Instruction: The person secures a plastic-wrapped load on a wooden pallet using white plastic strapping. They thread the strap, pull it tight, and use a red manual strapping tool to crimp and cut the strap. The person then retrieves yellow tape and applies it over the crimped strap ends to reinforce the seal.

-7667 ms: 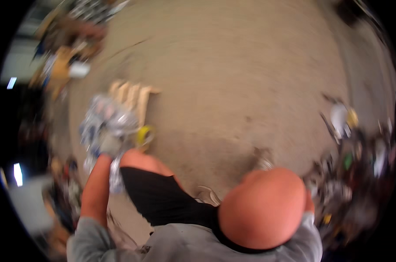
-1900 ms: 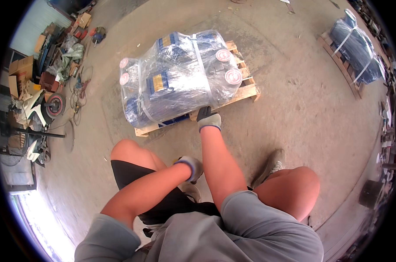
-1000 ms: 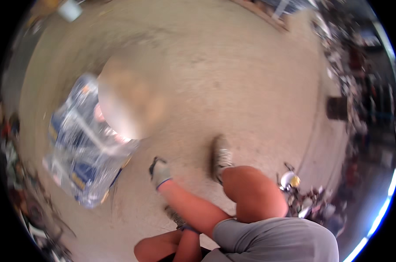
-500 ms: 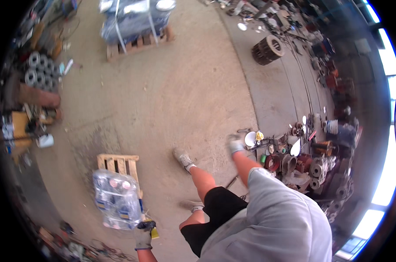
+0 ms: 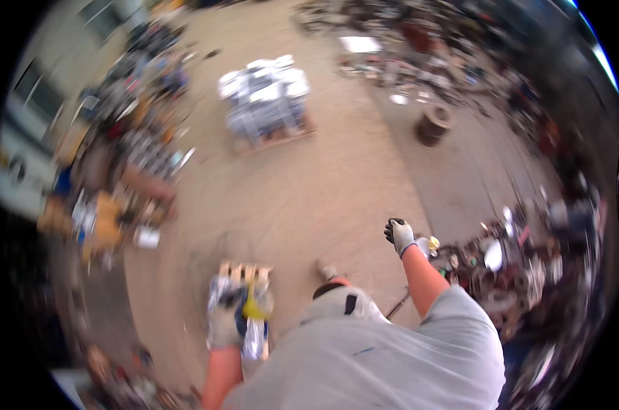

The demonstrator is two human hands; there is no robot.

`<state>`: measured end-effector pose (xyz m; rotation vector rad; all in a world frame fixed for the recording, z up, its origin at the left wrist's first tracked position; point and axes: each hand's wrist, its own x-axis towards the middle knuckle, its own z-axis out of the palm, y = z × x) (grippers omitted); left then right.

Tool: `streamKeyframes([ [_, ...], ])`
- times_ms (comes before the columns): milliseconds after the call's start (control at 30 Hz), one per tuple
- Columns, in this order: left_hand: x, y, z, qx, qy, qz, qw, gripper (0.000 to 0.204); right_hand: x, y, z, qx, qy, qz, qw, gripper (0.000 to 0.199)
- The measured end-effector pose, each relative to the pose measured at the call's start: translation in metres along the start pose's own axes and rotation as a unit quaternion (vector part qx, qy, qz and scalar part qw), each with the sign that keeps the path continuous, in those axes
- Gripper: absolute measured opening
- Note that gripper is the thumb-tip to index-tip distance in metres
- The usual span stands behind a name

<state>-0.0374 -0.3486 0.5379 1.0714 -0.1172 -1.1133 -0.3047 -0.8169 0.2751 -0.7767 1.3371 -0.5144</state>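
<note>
My left hand (image 5: 224, 324), in a light glove with dark fingers, is closed round a yellow object with a dark blue part (image 5: 257, 304); motion blur hides its exact kind. Below and beyond that hand lies a small wooden pallet (image 5: 244, 271) with a load in clear plastic wrap (image 5: 217, 290), partly covered by my hand and the yellow object. My right hand (image 5: 403, 236), gloved the same way, is held out to the right over the floor. Its fingers are curled in, and nothing shows in them.
A larger wrapped load (image 5: 265, 102) stands on a pallet ahead. A rusty cylindrical part (image 5: 433, 126) sits at the far right. Metal parts and scrap (image 5: 500, 273) line the right side; boxes (image 5: 108, 219) and pipes (image 5: 149, 183) crowd the left.
The view has swung, so the loads and scrap appear farther right. My left hand has risen with the yellow object over the small pallet. My right hand has come into view.
</note>
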Motion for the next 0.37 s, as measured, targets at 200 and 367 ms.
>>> streamKeyframes([
  [200, -0.084, 0.036, 0.017, 0.161, 0.073, 0.201, 0.963, 0.032, -0.312, -0.026, 0.166, -0.031, -0.360, -0.228, 0.904, 0.035],
  [367, -0.187, 0.027, -0.002, 0.140, 0.132, 0.267, 0.944, 0.036, -0.488, -0.028, 0.214, -0.158, -0.524, -0.374, 0.749, 0.038],
])
